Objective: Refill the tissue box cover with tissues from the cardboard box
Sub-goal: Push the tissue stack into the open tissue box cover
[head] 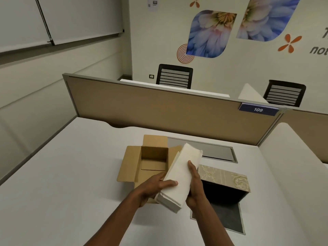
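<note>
step: carry tissue stack [179, 176] to cover | left hand [156, 188] and right hand [195, 185] both closed on stack, above desk [71, 174] between cardboard box [150, 157] and tissue box cover [225, 180] | advice: keep stack square, lower flat into open cover

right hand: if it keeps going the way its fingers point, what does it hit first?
The right hand points up and away along the white tissue stack it holds. Beyond it, probably the grey rectangular panel set in the white desk, then the tan partition. Depth is unclear; the hand may pass above the panel.
</note>
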`<state>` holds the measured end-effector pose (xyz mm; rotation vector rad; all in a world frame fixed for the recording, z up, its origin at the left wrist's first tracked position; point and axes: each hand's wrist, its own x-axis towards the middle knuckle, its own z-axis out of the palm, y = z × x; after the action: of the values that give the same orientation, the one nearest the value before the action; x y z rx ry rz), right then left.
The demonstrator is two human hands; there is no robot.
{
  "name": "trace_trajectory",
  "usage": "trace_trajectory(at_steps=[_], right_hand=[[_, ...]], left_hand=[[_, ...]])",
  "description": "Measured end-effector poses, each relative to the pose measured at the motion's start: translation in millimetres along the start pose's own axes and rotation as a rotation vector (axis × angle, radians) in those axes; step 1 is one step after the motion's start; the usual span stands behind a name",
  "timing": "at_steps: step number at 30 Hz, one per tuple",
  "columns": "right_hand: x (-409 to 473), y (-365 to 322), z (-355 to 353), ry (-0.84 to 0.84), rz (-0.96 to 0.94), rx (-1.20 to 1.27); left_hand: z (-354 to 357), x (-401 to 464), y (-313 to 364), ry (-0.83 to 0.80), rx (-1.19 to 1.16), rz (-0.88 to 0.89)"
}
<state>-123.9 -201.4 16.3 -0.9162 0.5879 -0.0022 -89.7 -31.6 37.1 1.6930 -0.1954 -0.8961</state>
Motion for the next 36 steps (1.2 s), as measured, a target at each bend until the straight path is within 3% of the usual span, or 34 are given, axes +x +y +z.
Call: trace_trajectory(at_steps=[6, 10, 16, 18, 23, 27, 33, 36], right_hand=[[-6.6, -0.9, -42.8, 0.105, -0.025, 0.039], [-13.6, -23.0, -81.7, 0.151, -0.073, 0.081], [-40.6, -34.8, -133.0, 0.29, -0.135, 0.169], [-47.8, -28.7, -143.7, 0.34, -0.146, 0.152], [-65.6, -21.8, -173.6, 0.413, -0.164, 0.041], [-76.1, -25.8, -208.3, 0.457, -0.063, -0.004], [-74.2, -21.4, -246.8, 0.331, 0.17, -0.239], [-67.7, -12.4, -249.1, 0.3, 0.21, -0.283]], left_hand=[[21.8, 2.5, -2.3, -0.106, 0.053, 0.01], [28.0, 1.7, 4.4, -0.137, -0.055, -0.031], [89.2, 17.8, -11.4, 0.117, -0.603, -0.025], [113.0, 23.0, -22.2, 0.186, -0.688, -0.03], [153.3, 36.1, -43.2, 0.169, -0.398, -0.08], [153.1, 48.0, -60.8, 0.105, -0.297, -0.094], [155.8, 52.0, -66.7, -0.014, -0.212, -0.138], [164.8, 56.1, -71.8, 0.026, -0.222, -0.214]])
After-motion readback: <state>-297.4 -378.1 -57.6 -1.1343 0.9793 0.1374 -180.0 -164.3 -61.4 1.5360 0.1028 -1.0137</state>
